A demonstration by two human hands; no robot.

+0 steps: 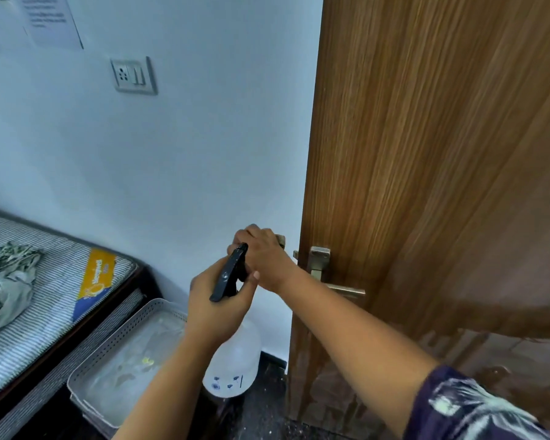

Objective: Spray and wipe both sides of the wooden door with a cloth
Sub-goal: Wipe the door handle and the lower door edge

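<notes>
Gripping the spray bottle (pixel 232 357) neck, left hand (pixel 216 300); right hand (pixel 262 257) clasps its nozzle.

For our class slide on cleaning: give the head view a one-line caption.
Left hand grips spray bottle; right hand holds the far handle of the wooden door.

Hidden, cropped and blurred parts

The right hand (pixel 262 255) covers the far door handle (pixel 280 240), and what its fingers do there stays hidden. The spray bottle (pixel 232 360) neck is buried in the left hand (pixel 218 300). The wall papers (pixel 48 20) are cut off and unreadable; the bottle's print is perhaps a logo.
</notes>
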